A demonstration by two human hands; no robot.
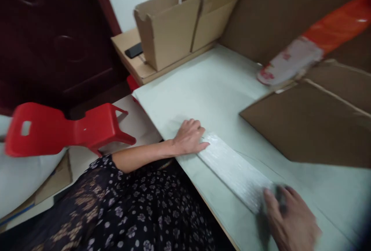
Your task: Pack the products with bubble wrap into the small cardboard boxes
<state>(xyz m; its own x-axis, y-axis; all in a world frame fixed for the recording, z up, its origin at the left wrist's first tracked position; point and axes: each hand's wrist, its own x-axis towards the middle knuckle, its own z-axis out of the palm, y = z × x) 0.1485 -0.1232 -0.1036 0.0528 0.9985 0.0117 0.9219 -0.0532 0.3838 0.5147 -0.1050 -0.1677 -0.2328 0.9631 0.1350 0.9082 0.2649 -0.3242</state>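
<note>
A long, flat package wrapped in shiny clear-white plastic (232,166) lies slantwise along the near edge of the table. My left hand (189,138) is at its far-left end, fingers curled down and thumb resting on the wrap, pinning it. At the other end is my right hand (292,220), smeared by motion, its thumb and fingers closed around a dark, blurred thing (281,197) whose kind I cannot make out. This dark thing sits against or just above the package's end; which of the two is unclear.
Open cardboard boxes (174,31) stand at the back left beside a black object (133,51). A large cardboard box (313,123) takes up the right side, below a red-and-white plastic packet (292,60). A red plastic chair (66,129) is on the floor at left.
</note>
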